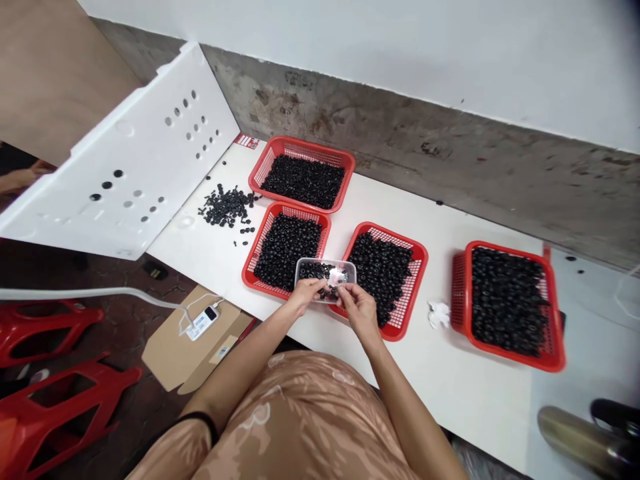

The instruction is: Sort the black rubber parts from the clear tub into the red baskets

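My left hand [307,295] and my right hand [361,310] are close together over the near side of a clear plastic tub [301,272]. Both have thumb and fingers pinched, but whatever sits between the fingertips is too small to make out. Inside the tub lie small black parts and something white. Its left end overlaps a red basket of black ring-shaped parts [287,248]; its right end reaches another red basket [419,267], heaped with black round parts [385,270]. Behind them stands a third red basket [301,145], filled with finer black pieces [304,180].
Loose black parts [227,205] lie piled on the white table [210,243], beside an upright white panel with holes [130,143]. To the right are crumpled white paper [439,315] and a fuller red basket [461,293]. Red stools [60,407] and cardboard [170,357] are at the left.
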Demonstrator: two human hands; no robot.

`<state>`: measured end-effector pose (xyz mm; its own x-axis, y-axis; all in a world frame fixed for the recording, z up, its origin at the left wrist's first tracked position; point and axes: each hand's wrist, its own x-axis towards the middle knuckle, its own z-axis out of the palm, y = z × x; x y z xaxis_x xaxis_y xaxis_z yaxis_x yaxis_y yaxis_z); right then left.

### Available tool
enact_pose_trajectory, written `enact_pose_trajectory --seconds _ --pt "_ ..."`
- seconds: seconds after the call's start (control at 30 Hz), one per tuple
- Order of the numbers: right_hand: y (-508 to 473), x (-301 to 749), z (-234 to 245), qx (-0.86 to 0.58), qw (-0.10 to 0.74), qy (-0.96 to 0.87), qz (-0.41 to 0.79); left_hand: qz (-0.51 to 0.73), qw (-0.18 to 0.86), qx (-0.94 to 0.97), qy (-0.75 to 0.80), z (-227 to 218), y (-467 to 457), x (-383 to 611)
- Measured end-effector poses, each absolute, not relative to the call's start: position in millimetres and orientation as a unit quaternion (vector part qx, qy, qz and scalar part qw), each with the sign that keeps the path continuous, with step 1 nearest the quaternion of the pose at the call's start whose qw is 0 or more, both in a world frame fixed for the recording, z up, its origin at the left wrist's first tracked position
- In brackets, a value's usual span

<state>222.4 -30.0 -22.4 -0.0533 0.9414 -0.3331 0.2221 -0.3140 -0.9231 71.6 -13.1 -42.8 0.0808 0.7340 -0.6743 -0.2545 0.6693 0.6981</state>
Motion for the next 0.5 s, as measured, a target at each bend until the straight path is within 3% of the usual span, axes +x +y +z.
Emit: enact_pose_trajectory --seconds 0.2,0.5 --pt "-29.7 225.2 -11.2 -0.610 0.314 -0.473 0.553 0.387 0.782 0.151 0.465 -35.0 -21.5 59.0" --pt "-29.3 222.2 9.0 -0.532 0.312 -0.685 0.387 0.418 0.719 0.212 0.514 -8.2 -33.8 54.1"
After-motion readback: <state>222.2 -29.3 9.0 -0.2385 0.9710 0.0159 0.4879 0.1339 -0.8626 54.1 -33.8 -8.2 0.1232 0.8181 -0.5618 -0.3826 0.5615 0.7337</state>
